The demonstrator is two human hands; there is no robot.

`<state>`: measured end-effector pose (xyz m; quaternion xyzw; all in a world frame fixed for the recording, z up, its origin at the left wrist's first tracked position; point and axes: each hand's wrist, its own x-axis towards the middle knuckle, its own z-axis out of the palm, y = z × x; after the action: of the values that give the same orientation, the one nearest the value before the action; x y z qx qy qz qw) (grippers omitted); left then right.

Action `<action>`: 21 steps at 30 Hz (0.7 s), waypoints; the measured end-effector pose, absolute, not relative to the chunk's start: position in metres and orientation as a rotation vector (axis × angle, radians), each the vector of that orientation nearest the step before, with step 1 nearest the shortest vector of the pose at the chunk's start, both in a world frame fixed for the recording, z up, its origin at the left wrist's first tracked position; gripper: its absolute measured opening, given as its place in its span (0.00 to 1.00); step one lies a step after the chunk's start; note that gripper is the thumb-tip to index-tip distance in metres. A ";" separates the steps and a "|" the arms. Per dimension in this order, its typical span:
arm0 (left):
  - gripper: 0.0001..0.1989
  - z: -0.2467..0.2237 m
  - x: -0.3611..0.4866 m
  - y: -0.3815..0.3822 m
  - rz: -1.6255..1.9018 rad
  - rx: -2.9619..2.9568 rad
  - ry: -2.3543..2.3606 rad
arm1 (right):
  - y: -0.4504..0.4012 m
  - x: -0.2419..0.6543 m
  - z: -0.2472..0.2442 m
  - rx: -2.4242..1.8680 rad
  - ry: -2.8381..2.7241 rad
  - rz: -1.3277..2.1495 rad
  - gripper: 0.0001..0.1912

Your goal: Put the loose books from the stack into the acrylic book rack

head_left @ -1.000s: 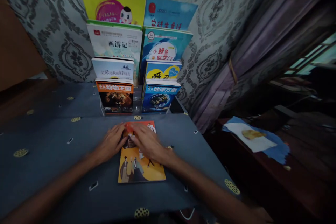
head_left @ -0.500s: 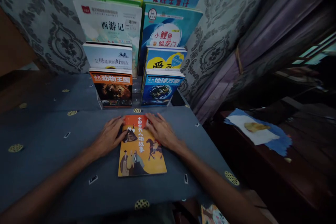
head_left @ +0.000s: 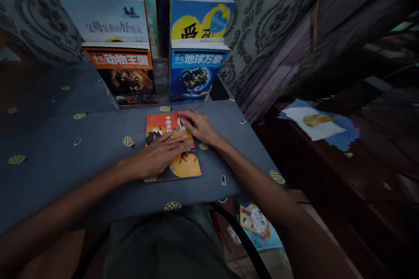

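An orange and yellow book (head_left: 187, 170) lies shut and flat on the table, its printed cover facing up. Across the middle of that cover my left hand (head_left: 160, 153) rests with its fingers stretched out, hiding part of the pictures and title. My right hand (head_left: 198, 127) is at the book's upper right, fingers extended over the edge and corner, loosely spread. Neither hand grips the book.
Behind it stand a lion-cover book (head_left: 130, 80) and an Earth-cover book (head_left: 195, 79), with more books in rows behind. A dark flat object (head_left: 219, 90) lies beside them. Patterned cloth covers the table (head_left: 101, 148). Below right are more books (head_left: 255, 222).
My left hand has slid from the book's upper left edge onto the middle of its cover. My right hand stays at the upper right. The view has tipped downward.
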<state>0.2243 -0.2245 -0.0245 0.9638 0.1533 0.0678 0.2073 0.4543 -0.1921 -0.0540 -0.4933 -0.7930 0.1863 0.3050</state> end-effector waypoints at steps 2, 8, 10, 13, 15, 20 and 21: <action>0.38 -0.017 0.225 -0.238 0.153 2.652 0.322 | -0.193 0.455 -0.054 -1.315 -2.109 0.483 0.20; 0.43 0.002 0.222 -0.265 0.062 2.627 0.194 | -0.192 0.456 -0.053 -1.329 -2.132 0.489 0.21; 0.44 -0.002 0.221 -0.265 0.067 2.617 0.178 | -0.194 0.452 -0.055 -1.349 -2.131 0.491 0.22; 0.38 -0.013 0.219 -0.264 0.164 2.592 0.215 | -0.206 0.439 -0.058 -1.417 -2.102 0.469 0.25; 0.30 -0.019 0.217 -0.264 0.298 2.574 0.306 | -0.220 0.428 -0.060 -1.461 -2.081 0.434 0.28; 0.16 -0.029 0.208 -0.261 0.708 2.484 0.633 | -0.262 0.412 -0.060 -1.563 -2.086 0.355 0.29; 0.15 -0.031 0.204 -0.259 0.763 2.473 0.725 | -0.269 0.412 -0.059 -1.586 -2.071 0.335 0.28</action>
<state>0.2043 -0.2589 -0.0306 0.8965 0.2629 0.2767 0.2249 0.4119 -0.2692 -0.0592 -0.5834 -0.7619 0.1233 0.2529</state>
